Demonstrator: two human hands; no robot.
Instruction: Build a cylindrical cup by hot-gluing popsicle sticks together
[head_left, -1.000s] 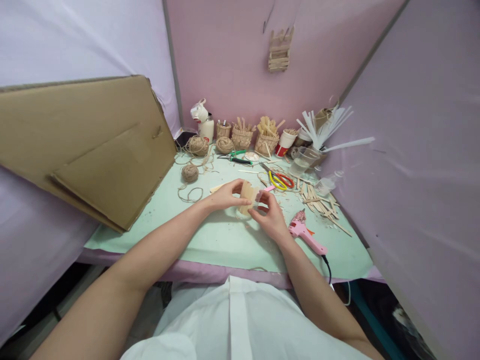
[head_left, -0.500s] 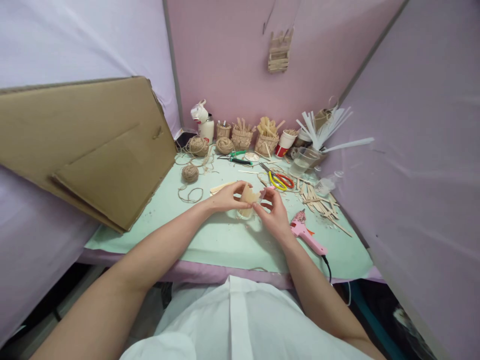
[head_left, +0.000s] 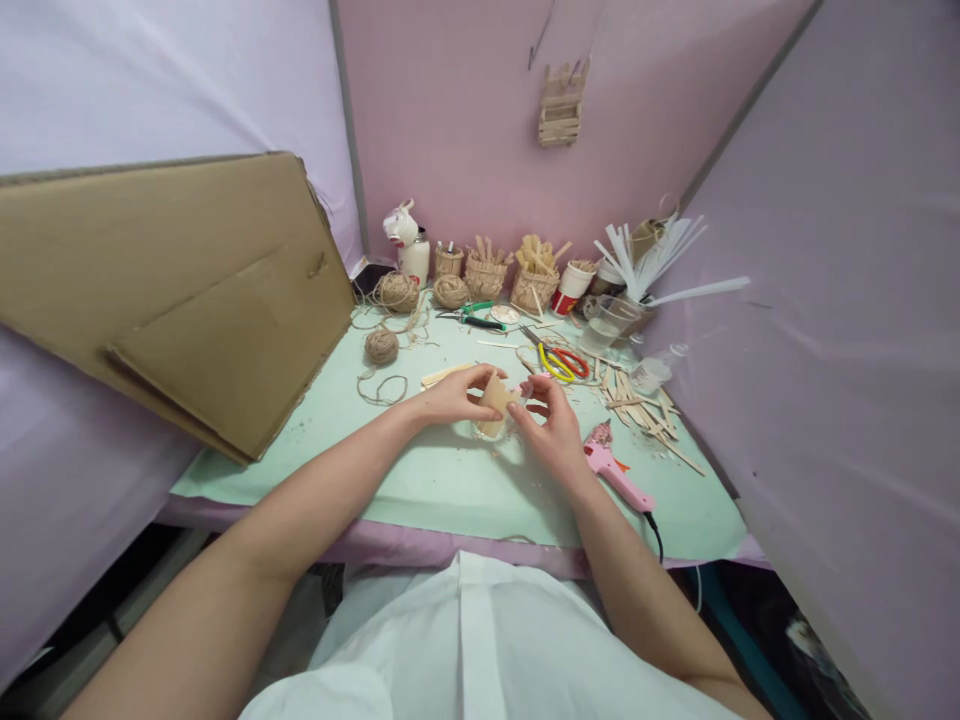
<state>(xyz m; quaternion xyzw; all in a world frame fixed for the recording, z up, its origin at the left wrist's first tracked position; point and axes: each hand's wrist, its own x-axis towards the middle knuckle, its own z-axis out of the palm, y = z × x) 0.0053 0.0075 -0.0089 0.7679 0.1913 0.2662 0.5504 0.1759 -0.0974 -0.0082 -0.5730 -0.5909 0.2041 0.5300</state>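
Between my two hands, low over the mat, is a clear plastic cup (head_left: 487, 433) with pale wooden craft sticks (head_left: 495, 397) lined along its wall. My left hand (head_left: 466, 393) is wrapped round the cup's left side, thumb in front across the sticks. From the right, my right hand (head_left: 549, 420) pinches the cup's rim side with thumb and fingertips. A pink hot glue gun (head_left: 615, 472) lies just right of my right wrist. Part of the cup is hidden behind my fingers.
Yellow-and-red-handled scissors (head_left: 559, 360) and scattered stick pieces (head_left: 637, 405) lie to the right. Pliers (head_left: 480, 318), twine balls (head_left: 381, 346) and stick-filled baskets (head_left: 486, 275) stand or lie farther back. A large cardboard sheet (head_left: 187, 300) leans on the left.
The cup has turned slightly in my hands, so the sticks show a broader face toward me. My right fingers have shifted a little along its edge.
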